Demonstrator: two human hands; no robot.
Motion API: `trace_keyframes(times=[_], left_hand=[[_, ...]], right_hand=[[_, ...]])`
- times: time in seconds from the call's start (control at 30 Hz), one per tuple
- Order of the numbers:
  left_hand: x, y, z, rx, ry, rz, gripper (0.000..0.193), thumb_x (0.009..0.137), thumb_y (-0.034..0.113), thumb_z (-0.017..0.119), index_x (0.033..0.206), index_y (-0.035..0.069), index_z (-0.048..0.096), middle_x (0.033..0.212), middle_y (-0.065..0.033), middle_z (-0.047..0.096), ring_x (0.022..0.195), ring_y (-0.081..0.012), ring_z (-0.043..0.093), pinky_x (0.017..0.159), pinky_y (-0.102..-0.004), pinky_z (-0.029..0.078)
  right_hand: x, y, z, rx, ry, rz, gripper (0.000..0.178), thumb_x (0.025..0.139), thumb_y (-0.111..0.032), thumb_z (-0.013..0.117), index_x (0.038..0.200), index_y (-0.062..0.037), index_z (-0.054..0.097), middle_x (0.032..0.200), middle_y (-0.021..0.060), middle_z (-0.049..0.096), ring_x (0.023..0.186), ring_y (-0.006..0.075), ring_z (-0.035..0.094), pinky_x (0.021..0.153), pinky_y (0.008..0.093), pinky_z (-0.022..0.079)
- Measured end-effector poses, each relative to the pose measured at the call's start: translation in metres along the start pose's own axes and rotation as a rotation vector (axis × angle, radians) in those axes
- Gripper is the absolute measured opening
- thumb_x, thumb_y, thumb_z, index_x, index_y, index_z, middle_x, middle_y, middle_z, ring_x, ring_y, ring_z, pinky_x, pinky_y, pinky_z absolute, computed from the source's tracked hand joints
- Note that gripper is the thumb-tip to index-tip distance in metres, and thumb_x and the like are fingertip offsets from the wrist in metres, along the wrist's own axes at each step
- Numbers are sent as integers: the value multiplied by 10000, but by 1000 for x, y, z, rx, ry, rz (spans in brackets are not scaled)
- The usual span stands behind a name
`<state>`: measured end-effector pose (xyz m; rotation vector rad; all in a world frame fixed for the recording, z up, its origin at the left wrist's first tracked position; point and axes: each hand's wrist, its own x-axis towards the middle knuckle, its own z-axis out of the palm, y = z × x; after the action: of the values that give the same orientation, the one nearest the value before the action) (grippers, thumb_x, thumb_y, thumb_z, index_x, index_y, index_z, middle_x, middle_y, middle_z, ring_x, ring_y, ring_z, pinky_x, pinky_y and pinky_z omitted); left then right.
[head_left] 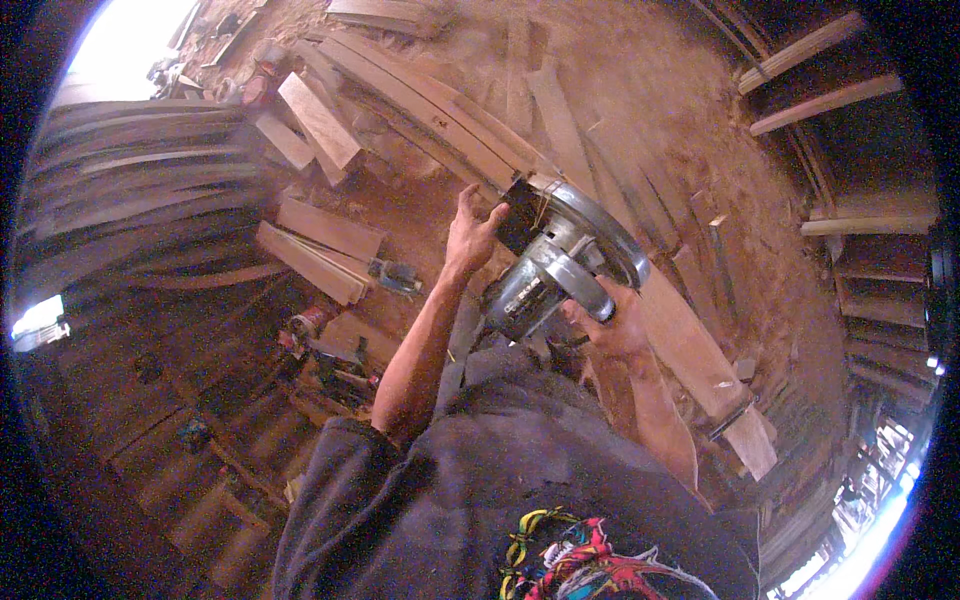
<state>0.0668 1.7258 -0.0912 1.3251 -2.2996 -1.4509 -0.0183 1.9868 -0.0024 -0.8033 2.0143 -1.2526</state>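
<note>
A circular saw (525,292) with a silver motor body and a rounded blade guard sits across a long wooden plank (690,350). My right hand (620,325) is wrapped round the saw's rear handle. At the saw's far left side, my left hand (473,235) has its thumb and forefinger spread beside the dark base plate (517,215). The thumb reaches the plate's edge; the other fingers are mostly hidden. The plank runs from the upper left to the lower right under the saw. The blade and the cut cannot be seen.
Cut wood blocks (320,122) and short boards (325,230) lie on the left. More planks (565,130) rest on the sawdust-covered ground (650,100). A dark band (733,420) crosses the plank's near end. Timber racks (825,105) stand at right, corrugated sheets (150,190) at left.
</note>
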Motion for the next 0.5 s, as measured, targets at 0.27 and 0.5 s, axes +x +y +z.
trace_keyframes(times=[0.27,0.5], left_hand=[[-2,2,0,-69,-15,-27,807,918,491,732,1534,109,376,1428,-258,573,1341,-417,545,1120,-461,425],[-1,0,1,-11,16,-25,824,901,518,730,1540,146,367,1387,-322,584,1305,-465,565,1101,-486,437]], right_hand=[[-3,12,0,-90,36,-61,181,872,-123,813,980,-19,712,792,80,747,743,124,704,689,315,564],[-4,-11,-4,-37,21,-24,209,871,-172,822,979,-30,712,799,77,747,727,159,697,683,330,545]])
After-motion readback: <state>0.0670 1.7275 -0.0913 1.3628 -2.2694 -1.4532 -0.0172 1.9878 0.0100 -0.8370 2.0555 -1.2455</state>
